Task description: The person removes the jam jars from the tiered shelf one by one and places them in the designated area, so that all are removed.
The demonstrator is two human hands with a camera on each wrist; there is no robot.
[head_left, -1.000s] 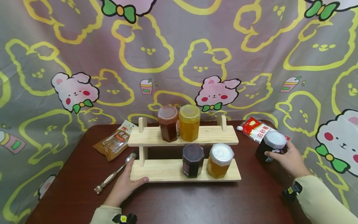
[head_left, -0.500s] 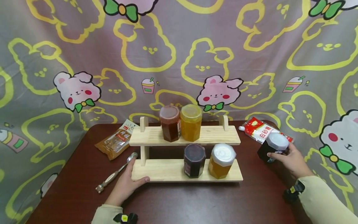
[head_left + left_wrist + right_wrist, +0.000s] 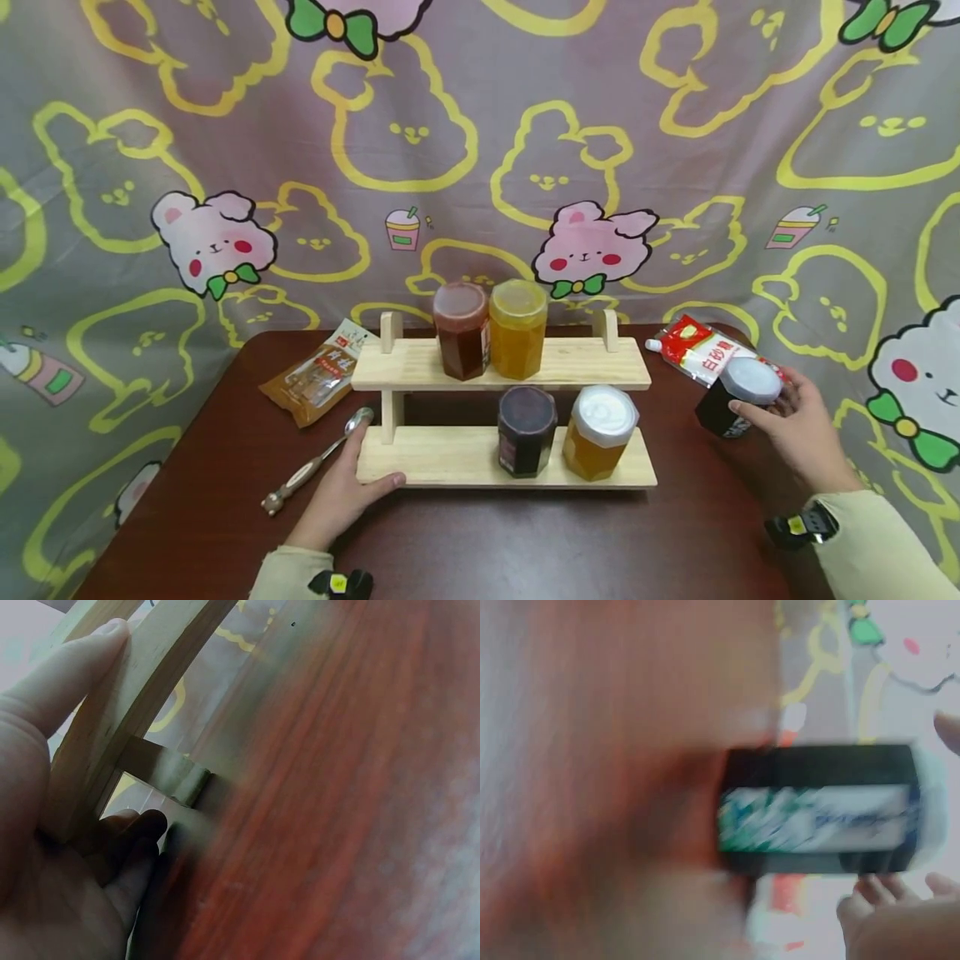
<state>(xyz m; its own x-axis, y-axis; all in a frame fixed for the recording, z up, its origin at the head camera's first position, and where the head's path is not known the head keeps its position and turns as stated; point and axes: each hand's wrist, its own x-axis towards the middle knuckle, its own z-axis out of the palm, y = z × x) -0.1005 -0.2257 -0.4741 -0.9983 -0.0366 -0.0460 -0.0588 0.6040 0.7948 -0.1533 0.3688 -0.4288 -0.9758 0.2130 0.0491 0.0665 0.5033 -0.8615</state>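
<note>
My left hand grips the left end of a two-tier wooden rack at its lower board. In the left wrist view the thumb lies along the board and the other fingers curl under it. My right hand is spread around a dark jar with a white lid, standing right of the rack. The right wrist view has thumb and fingers apart from that jar. On the upper board are a reddish-brown jar and a yellow jar; a dark purple jar and a white-lidded amber jar occupy the lower one.
Behind the dark jar lies a red-and-white sugar pouch. Left of the rack lie a brown packet and a spoon with a decorated handle, close beside my left hand. A patterned cloth hangs behind the table.
The head view has shifted slightly, sliding everything to the right. My right hand has loosened and drawn a little away from the dark jar, which stays in place. The left hand keeps its grip.
</note>
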